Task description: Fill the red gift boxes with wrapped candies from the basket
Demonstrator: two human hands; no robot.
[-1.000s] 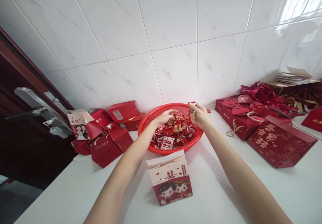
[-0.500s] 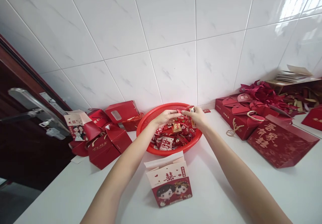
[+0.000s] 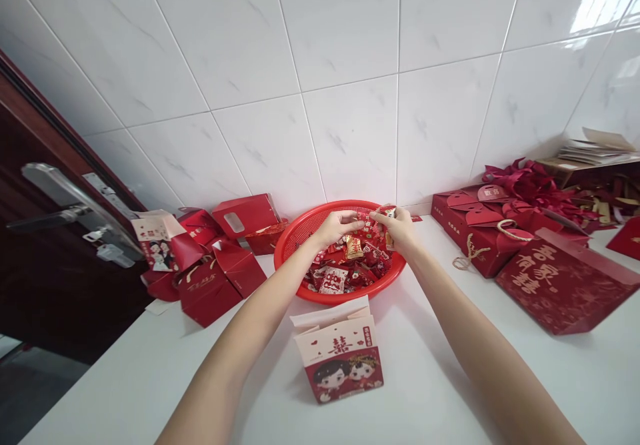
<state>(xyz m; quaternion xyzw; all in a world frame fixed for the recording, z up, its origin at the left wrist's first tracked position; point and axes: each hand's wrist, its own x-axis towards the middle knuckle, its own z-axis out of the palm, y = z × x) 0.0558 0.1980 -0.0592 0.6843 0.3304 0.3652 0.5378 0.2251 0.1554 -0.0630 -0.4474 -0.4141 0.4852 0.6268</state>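
Note:
Over a red plastic basket (image 3: 287, 241) of wrapped candies, my left hand (image 3: 334, 227) is closed, its fingertips pinching a red candy wrapper (image 3: 368, 225). My right hand (image 3: 401, 231) grips wrapped candies, one of them a pale packet (image 3: 389, 211) showing above the fingers; the fingers partly cover them. Both hands meet at the red wrapper, above the pile. Among the candies below lie a gold packet (image 3: 354, 247) and a white packet with red print (image 3: 333, 280). In front of the basket stands a pink-and-red gift box (image 3: 340, 358) with its top flaps up.
Red gift boxes (image 3: 210, 291) are heaped at the left, near a dark door with a metal handle (image 3: 75, 211). On the right are a large red box (image 3: 565, 285), more boxes with rope handles (image 3: 460, 231) and magenta ribbons (image 3: 530, 181). A tiled wall (image 3: 350, 131) backs the white table.
The view has shifted slightly, so everything sits a little to the right. My hands stay together over the basket, still holding the candies, with only small finger movement.

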